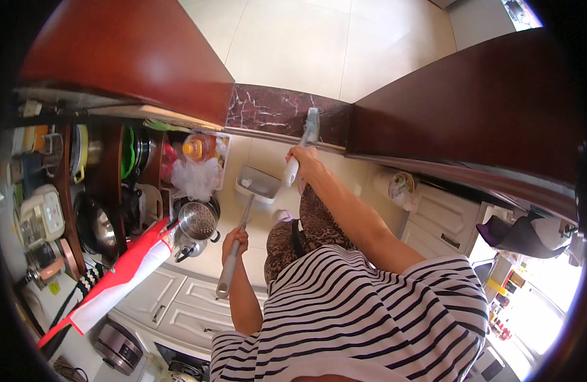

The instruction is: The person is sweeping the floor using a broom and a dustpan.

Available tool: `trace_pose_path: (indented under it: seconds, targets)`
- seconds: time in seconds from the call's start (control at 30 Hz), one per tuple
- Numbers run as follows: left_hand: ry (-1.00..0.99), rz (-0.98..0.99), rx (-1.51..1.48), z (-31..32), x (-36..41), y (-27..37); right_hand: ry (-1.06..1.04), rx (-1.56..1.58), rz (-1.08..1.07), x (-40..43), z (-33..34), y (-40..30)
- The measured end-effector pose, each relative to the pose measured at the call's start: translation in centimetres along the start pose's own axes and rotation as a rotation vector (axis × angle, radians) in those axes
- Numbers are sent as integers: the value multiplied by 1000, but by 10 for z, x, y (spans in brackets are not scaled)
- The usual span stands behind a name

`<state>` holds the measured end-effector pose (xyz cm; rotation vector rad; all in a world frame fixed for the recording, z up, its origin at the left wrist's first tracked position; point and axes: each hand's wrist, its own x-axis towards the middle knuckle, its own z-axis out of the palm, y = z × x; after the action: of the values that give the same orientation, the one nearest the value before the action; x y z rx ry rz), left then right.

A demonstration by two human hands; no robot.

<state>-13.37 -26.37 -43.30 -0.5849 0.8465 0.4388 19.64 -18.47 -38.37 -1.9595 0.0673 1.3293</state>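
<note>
My left hand [235, 241] is closed around the grey handle of a long-handled dustpan [265, 183]. The pan rests on the floor tiles with a small whitish scrap [246, 183] in it. In my right hand [303, 157] is the grip of a brush or broom [312, 125], its pale bluish head over the dark marble threshold [267, 110]. Whether the head touches the stone I cannot tell. The pan lies between my two hands, left of my feet.
Dark red wooden panels [131, 52] flank the doorway. Left stand shelves with pans, a steel colander [197, 220], a kettle [191, 246] and a crate with an oil bottle [194, 149]. A red and white cloth [126, 274] hangs nearby. White cabinets [441, 215] stand right.
</note>
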Motion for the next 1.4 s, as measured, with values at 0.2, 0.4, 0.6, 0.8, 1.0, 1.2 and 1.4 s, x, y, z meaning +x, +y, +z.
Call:
trace_pose_path:
  seconds: [0.2, 0.4, 0.6, 0.8, 1.0, 1.2, 1.4]
  targets:
    - [53, 71, -85, 29, 9, 5, -168, 295, 99, -8, -60, -61]
    - [51, 103, -128, 25, 13, 8, 39, 73, 89, -13, -92, -68]
    - [46, 147, -157, 24, 4, -2, 240, 179, 29, 80, -77, -69]
    - [-99, 151, -265, 25, -2, -13, 69, 261, 69, 84, -35, -117]
    - [-62, 174, -385, 18, -3, -9, -172, 95, 49, 71, -81, -137]
    - [14, 217, -394, 14, -9, -10, -85, -895, 130, 29, -162, -109]
    - [-51, 242, -332, -10, -18, -11, -75, -1349, -183, 26, -186, -95]
